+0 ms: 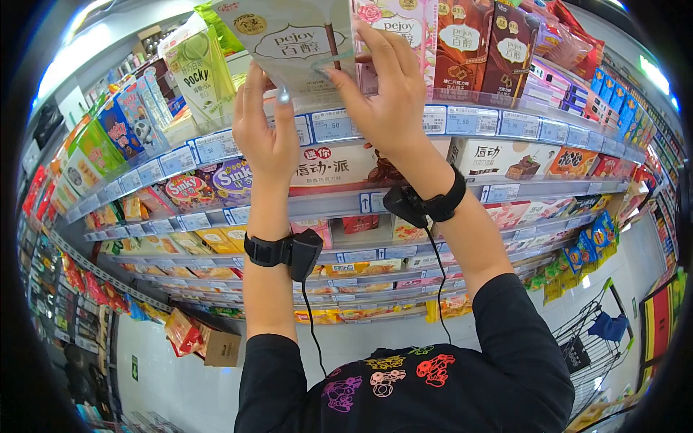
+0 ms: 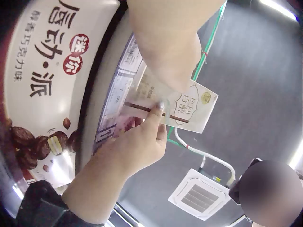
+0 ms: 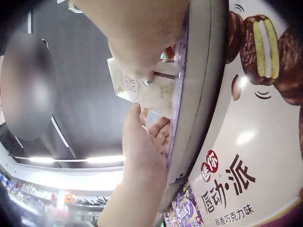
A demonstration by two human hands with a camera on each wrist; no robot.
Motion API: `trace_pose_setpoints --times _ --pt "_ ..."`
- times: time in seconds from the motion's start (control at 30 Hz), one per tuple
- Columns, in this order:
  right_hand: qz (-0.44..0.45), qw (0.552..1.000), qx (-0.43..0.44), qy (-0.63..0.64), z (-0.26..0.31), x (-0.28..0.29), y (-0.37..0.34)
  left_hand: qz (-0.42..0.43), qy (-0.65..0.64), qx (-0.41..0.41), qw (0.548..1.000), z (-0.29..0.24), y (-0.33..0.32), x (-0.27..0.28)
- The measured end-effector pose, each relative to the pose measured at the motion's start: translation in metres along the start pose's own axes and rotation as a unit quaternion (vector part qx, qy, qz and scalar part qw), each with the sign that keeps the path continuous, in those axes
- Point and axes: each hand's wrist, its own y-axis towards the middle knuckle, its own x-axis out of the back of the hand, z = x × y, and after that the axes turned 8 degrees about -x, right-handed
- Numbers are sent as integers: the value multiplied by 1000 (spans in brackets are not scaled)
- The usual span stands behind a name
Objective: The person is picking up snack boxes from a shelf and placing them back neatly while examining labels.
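Observation:
A pale Pejoy biscuit-stick box (image 1: 296,45) is tilted at the edge of the top shelf, in front of other boxes. My left hand (image 1: 264,133) holds its lower left side, thumb on the front face and fingers along the edge. On the right side my right hand (image 1: 393,97) grips it, thumb across the lower front and fingers at the edge. The left wrist view shows the box (image 2: 198,106) from below with the right hand (image 2: 139,146) on it. From the other side, the right wrist view shows the left hand (image 3: 142,146) at the box (image 3: 156,97).
A green Pocky bag (image 1: 198,72) stands left, brown Pejoy boxes (image 1: 462,43) right. Price labels (image 1: 473,121) line the shelf edge. Below sits a large chocolate pie box (image 1: 328,169). A cardboard box (image 1: 220,346) lies on the floor; a shopping cart (image 1: 592,346) stands right.

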Motion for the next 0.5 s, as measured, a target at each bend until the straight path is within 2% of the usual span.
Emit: trace_pose_setpoints --times 0.1,0.2,0.33,0.4,0.5 --pt "-30 993 62 -97 0 3 3 25 41 25 999 -2 1 1" --pt "-9 995 29 -92 1 2 1 39 74 51 995 -6 5 -2" --pt "-22 992 41 -116 2 1 2 53 98 92 990 -7 9 -6" --pt "-48 988 58 -133 3 0 3 70 126 71 987 -8 11 -6" --pt "-36 988 49 -143 3 -1 3 86 153 61 983 -11 13 -6"
